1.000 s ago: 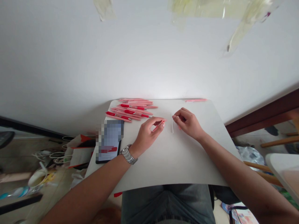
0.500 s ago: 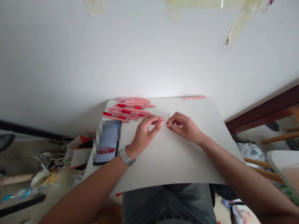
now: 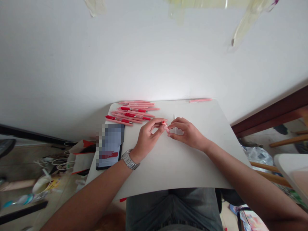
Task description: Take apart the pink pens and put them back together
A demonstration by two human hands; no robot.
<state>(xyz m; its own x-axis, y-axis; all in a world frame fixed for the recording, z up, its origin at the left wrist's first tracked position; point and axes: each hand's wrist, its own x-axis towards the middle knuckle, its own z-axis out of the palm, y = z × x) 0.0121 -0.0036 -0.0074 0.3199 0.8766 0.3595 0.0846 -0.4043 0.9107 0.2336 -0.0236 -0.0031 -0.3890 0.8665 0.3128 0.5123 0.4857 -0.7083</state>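
My left hand [image 3: 147, 138], with a metal watch on its wrist, pinches a short pink pen part [image 3: 165, 127] with a red end. My right hand [image 3: 186, 133] meets it fingertip to fingertip and grips the same piece. Both hands hover just above the white tabletop [image 3: 168, 163]. A thin white refill tube [image 3: 174, 119] lies on the table just behind my right fingers. A pile of several pink and red pens [image 3: 133, 112] lies at the far left of the table.
A dark phone [image 3: 110, 146] lies at the table's left edge. One pink pen [image 3: 200, 100] rests alone at the far edge by the white wall. Bags and clutter cover the floor to the left; wooden furniture stands to the right.
My hands have come together: the right hand moved left off the white tube and now grips the pink part that the left hand was holding alone.
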